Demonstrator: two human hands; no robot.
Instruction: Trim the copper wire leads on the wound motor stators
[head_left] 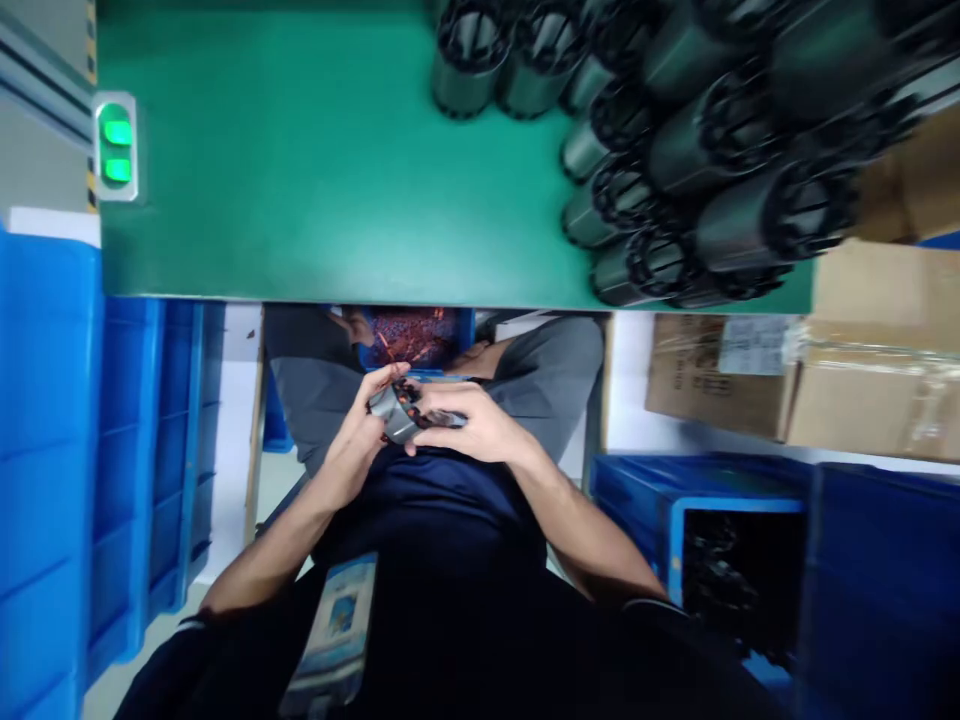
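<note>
Below the table, left grip round half-hidden ring, right grip on blurred object.

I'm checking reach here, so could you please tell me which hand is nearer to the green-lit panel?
Left: in the picture, the left hand sits below and to the right of the green-lit panel; the right hand is farther right.
</note>
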